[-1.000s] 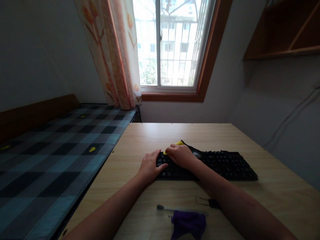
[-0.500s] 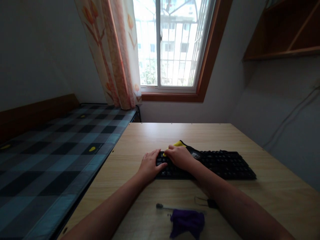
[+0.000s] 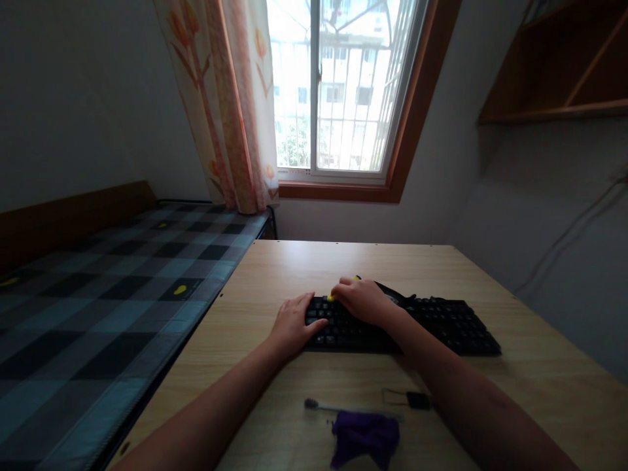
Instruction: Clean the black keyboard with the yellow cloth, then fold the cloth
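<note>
A black keyboard (image 3: 441, 322) lies across the middle of the wooden desk (image 3: 304, 261). My left hand (image 3: 293, 322) rests flat at the keyboard's left end, fingers stretched over the edge keys. My right hand (image 3: 364, 298) is curled over the upper left keys and presses a yellow cloth (image 3: 331, 298) against them; only small bits of yellow show past the fingers.
A thin brush (image 3: 333, 408) and a purple cloth (image 3: 366, 437) lie near the desk's front edge, with a small black object (image 3: 418, 400) beside them. A bed with a checked cover (image 3: 98, 307) adjoins the desk's left side. Behind are a window (image 3: 338, 85) and curtain (image 3: 226, 104); a shelf (image 3: 554, 65) hangs at upper right.
My right hand has slid a little to the right and back along the top of the keyboard, covering more of the yellow cloth. My left hand has stayed in place.
</note>
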A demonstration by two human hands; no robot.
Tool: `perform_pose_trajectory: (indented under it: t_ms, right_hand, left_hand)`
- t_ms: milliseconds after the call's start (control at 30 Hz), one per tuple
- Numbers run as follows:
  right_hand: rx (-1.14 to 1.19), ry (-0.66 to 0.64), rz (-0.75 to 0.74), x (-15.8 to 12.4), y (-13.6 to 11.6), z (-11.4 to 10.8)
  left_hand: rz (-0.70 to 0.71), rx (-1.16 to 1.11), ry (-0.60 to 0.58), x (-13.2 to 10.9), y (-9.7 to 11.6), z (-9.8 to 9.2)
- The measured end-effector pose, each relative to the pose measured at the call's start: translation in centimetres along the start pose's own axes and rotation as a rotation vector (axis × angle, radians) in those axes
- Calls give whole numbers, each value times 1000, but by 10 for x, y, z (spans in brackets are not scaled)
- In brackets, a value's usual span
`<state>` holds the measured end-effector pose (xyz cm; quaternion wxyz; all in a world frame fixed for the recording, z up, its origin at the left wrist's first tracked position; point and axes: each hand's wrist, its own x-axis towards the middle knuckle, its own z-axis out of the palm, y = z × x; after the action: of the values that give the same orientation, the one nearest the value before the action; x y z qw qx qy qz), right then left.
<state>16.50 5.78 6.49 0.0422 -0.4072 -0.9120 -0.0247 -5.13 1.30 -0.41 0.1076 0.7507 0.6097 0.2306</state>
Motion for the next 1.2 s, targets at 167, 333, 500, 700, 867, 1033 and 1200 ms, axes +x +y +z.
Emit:
perform_pose_trajectory:
  t_ms: [167,333,500,700,867,1033,1200]
  right_hand:
    - [69,-67,-111,-1,0,3]
    - [69,-60,-110,0,-2,2]
    - [26,-49,-57,3,-9,5]
    - [69,-48,-88,1,3,-1]
    - [54,40,-11,-4,17,-6]
    - [88,-37,-63,-5,15,1]
    - [169,-72,-162,-7,14,3]
  left_hand:
    - [2,4,-2,0,-1,1]
    - [11,1,-1,0,-1,1]
    - [27,-9,13,0,-4,3]
    - [15,-1,5,-1,-1,1]
    - [7,-5,-1,0,2,-1]
    - [8,-6,10,-1,1,0]
    - [22,-6,26,-1,0,1]
